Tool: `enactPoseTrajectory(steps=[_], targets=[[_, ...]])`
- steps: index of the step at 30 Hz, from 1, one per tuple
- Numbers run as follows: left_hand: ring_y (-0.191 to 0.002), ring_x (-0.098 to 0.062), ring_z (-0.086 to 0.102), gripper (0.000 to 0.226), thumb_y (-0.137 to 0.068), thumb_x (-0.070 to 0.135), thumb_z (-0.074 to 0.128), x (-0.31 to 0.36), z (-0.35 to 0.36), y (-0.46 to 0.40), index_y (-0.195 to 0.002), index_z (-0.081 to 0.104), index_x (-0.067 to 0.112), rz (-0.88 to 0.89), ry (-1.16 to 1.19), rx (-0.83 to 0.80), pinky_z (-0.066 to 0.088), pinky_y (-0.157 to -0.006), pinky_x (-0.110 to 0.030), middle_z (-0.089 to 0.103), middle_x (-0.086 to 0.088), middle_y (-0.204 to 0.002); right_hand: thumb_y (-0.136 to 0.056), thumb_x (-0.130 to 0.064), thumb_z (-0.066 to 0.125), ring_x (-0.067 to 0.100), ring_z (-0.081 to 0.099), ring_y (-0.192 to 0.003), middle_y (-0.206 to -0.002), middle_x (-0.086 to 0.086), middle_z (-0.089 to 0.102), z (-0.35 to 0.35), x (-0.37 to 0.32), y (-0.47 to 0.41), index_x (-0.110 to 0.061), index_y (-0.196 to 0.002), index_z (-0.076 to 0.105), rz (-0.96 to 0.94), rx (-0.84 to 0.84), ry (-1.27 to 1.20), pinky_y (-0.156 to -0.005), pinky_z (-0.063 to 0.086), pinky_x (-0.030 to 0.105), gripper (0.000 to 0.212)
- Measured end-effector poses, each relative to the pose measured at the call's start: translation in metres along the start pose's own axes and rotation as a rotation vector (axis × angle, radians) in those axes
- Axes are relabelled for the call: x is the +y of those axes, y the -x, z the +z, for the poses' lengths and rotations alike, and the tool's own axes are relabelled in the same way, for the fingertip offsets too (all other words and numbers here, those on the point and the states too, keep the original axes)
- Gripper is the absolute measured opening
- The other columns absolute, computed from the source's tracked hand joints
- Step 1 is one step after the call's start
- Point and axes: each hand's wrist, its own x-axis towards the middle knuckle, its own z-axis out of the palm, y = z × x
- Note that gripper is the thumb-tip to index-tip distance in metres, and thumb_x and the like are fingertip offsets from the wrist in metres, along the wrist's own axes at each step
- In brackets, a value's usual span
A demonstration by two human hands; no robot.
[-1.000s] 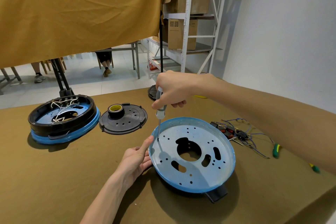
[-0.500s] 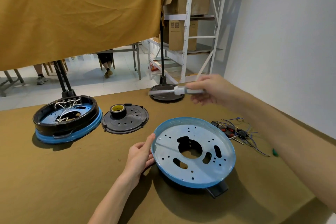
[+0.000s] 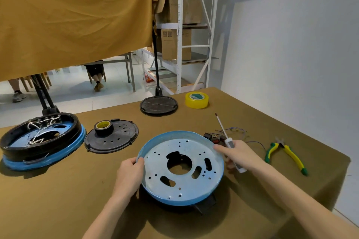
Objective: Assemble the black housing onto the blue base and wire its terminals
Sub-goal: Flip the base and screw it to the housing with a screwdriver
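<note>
Head view: blue base (image 3: 180,169) gripped between both hands (image 3: 129,173).

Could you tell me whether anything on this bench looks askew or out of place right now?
Only small things stand out. The blue base is tilted, near edge propped on a black part beneath it, both hands on its rim. The right hand holds the screwdriver while steadying it. A tape roll sits on the black lid.

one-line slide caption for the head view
Left hand and right hand, holding a screwdriver, grip the blue base.
</note>
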Motion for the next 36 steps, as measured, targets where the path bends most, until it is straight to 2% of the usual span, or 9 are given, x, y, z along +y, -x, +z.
enactPoseTrajectory(steps=[3,6,11,15,23,27,30,34,36], targets=[[-0.082,-0.036,0.073,0.04,-0.107,0.026,0.045,0.003,0.003,-0.002,-0.095,0.073,0.0,-0.013,0.063,0.024,0.049,-0.064,-0.037,0.075,-0.019,-0.085,-0.084,-0.034,0.084,0.023,0.076,-0.072,-0.082,0.012,0.074,0.015,0.0,-0.003,-0.005,-0.089,0.06,-0.001,-0.068,-0.001,-0.058,0.06,0.03,0.038],[-0.086,-0.034,0.073,0.033,-0.106,0.024,0.051,0.007,0.001,-0.001,-0.096,0.075,0.004,0.0,0.131,0.041,0.055,-0.069,-0.043,0.076,-0.016,-0.086,-0.085,-0.015,0.078,0.006,0.066,-0.05,-0.069,0.005,0.065,0.023,-0.003,-0.011,-0.01,-0.08,0.05,-0.052,0.023,0.051,-0.046,0.05,0.019,0.029],[-0.1,-0.027,0.068,0.02,-0.103,0.022,0.058,0.01,0.001,0.001,-0.113,0.075,0.015,0.009,0.243,0.166,0.059,-0.089,-0.054,0.074,-0.003,-0.098,-0.086,-0.006,0.074,0.007,0.055,-0.041,-0.065,0.006,0.054,0.032,-0.015,-0.026,-0.01,-0.077,0.047,-0.06,0.105,0.054,-0.037,0.043,0.02,0.029],[-0.096,-0.019,0.068,0.014,-0.1,0.023,0.063,0.019,-0.006,-0.001,-0.111,0.073,0.025,0.099,0.395,0.245,0.059,-0.068,-0.035,0.072,0.006,-0.095,-0.086,-0.005,0.074,0.015,0.055,-0.05,-0.067,0.007,0.052,0.037,-0.02,-0.032,-0.012,-0.077,0.047,-0.086,0.104,-0.002,-0.042,0.043,0.026,0.029],[-0.117,-0.021,0.065,0.047,-0.101,0.013,0.06,0.005,-0.007,-0.01,-0.144,0.054,0.028,0.107,0.412,-0.041,0.062,-0.081,-0.038,0.068,0.002,-0.124,-0.088,-0.014,0.077,0.019,0.052,-0.055,-0.065,0.006,0.053,0.047,-0.011,-0.033,-0.012,-0.078,0.049,-0.09,0.246,-0.129,-0.043,0.043,0.03,0.03],[-0.087,-0.014,0.066,0.041,-0.106,0.009,0.04,-0.005,0.003,-0.019,-0.144,0.053,0.015,0.036,0.358,0.138,0.054,-0.07,-0.035,0.067,0.002,-0.096,-0.095,-0.028,0.072,0.021,0.062,-0.064,-0.068,0.006,0.061,0.053,-0.021,-0.034,-0.007,-0.083,0.054,-0.104,0.142,-0.205,-0.053,0.051,0.031,0.031],[-0.082,-0.016,0.064,0.042,-0.107,0.013,0.036,-0.009,0.002,-0.025,-0.146,0.05,0.015,0.006,0.372,0.248,0.051,-0.062,-0.035,0.065,-0.002,-0.095,-0.104,-0.033,0.058,0.022,0.067,-0.069,-0.083,0.011,0.064,0.056,-0.025,-0.032,-0.006,-0.094,0.057,0.014,0.003,-0.458,-0.06,0.057,0.034,0.029],[-0.084,-0.007,0.062,0.044,-0.107,0.013,0.036,-0.018,0.003,-0.024,-0.15,0.046,0.019,0.048,0.365,0.252,0.046,-0.058,-0.027,0.063,0.008,-0.098,-0.102,-0.034,0.057,0.018,0.041,-0.058,-0.066,0.006,0.04,0.048,0.003,-0.025,-0.012,-0.075,0.042,-0.111,0.099,0.075,-0.058,0.034,0.033,0.038],[-0.082,0.002,0.059,0.045,-0.106,0.013,0.038,-0.019,0.006,-0.019,-0.15,0.046,0.02,0.063,0.375,0.245,0.043,-0.059,-0.02,0.057,0.02,-0.096,-0.099,-0.036,0.062,0.013,0.04,-0.053,-0.064,0.002,0.045,0.041,0.018,-0.019,-0.013,-0.074,0.046,-0.155,0.086,0.242,-0.056,0.031,0.032,0.037]])
